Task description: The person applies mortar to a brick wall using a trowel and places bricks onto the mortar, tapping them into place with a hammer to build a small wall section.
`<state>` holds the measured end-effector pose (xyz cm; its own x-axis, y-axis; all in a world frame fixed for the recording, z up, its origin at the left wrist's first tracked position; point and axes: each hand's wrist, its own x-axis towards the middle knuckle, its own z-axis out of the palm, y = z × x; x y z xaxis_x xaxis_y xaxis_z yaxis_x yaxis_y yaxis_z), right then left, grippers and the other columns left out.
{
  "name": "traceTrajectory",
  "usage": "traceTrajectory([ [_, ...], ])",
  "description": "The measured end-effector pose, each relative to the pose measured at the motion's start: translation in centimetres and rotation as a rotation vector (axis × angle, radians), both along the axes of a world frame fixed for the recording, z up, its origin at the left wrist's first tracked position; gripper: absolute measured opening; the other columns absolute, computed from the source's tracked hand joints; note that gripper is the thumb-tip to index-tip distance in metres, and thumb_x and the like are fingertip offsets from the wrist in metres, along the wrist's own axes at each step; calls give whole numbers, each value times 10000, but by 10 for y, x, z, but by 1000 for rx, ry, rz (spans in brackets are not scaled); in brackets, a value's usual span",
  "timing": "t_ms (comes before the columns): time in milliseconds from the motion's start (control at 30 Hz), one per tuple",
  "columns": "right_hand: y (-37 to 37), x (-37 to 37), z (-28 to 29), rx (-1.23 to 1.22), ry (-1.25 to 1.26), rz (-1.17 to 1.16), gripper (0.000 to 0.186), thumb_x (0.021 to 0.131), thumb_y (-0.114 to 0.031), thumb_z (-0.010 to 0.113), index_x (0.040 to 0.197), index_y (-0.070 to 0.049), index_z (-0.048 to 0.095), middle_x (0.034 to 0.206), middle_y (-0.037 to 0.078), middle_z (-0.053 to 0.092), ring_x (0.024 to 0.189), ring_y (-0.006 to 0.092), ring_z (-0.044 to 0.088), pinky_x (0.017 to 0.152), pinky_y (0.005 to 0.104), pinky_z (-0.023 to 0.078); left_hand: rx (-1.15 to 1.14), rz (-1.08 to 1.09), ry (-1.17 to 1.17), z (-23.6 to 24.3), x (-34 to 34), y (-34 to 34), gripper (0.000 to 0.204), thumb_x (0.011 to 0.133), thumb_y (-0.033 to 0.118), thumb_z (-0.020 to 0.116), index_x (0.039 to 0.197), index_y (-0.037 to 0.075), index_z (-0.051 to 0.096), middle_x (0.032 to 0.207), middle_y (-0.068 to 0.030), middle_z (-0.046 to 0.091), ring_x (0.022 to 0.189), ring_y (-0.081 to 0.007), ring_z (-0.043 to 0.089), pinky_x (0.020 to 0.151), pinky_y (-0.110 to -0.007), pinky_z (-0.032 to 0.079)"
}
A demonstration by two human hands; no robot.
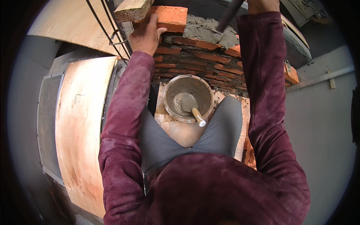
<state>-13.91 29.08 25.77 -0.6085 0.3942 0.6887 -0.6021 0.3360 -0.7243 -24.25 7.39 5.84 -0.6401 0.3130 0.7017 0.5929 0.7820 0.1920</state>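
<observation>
My left hand (145, 38) is closed on the left end of an orange brick (170, 17). Its thumb presses the brick's near face and a finger reaches up over it. The brick lies on top of the brick wall (202, 56), beside a bed of grey mortar (200, 30). At the upper edge, partly cut off, my right hand (263, 5) grips a dark, blurred bar (229, 15) that slants down toward the mortar; its kind cannot be made out. Between my knees stands a mortar-smeared bucket (168, 103) with a wooden-handled trowel (188, 102) inside.
A wood block (132, 10) sits by the brick's left end. Steel rebar (108, 26) rises just left of my left hand. A thin string runs along the wall top. Plywood sheets (82, 127) stand at left; a grey wall (322, 123) with a metal strip (318, 78) is at right.
</observation>
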Motion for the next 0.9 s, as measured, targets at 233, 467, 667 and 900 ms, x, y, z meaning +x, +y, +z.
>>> traceTrajectory([
  [233, -24, -28, -13, -52, -23, 71, 91, 912, -81, 626, 951, -11, 584, 829, 101, 668, 751, 169, 662, 616, 300, 552, -38, 35, 116, 13, -7, 0, 531, 793, 487, 712, 1228, 200, 612, 990, -87, 708, 812, -299, 696, 674, -402, 558],
  [467, -49, -65, -49, 7, 124, -167, 264, 840, -163, 667, 1018, 21, 603, 896, 176, 684, 837, 280, 677, 769, 378, 519, -138, 65, 7, 17, -9, -1, 530, 816, 476, 693, 1252, 186, 609, 1107, -76, 685, 940, -288, 684, 769, -417, 553],
  [667, -45, -78, -66, 50, -36, -198, 209, 884, -174, 638, 1008, -7, 626, 931, 168, 699, 862, 272, 689, 725, 379, 555, -39, -22, 74, 26, -6, -5, 538, 761, 360, 755, 1237, 159, 605, 1147, -106, 657, 1073, -303, 627, 897, -405, 503],
  [900, -9, 6, 101, 145, 141, 43, 195, 985, -92, 530, 1009, 91, 592, 1006, 237, 671, 984, 328, 685, 847, 436, 613, 934, -470, -689, 29, 7, 8, 263, 891, 90, 597, 1108, -52, 554, 958, -160, 666, 737, -200, 699, 625, -291, 567],
])
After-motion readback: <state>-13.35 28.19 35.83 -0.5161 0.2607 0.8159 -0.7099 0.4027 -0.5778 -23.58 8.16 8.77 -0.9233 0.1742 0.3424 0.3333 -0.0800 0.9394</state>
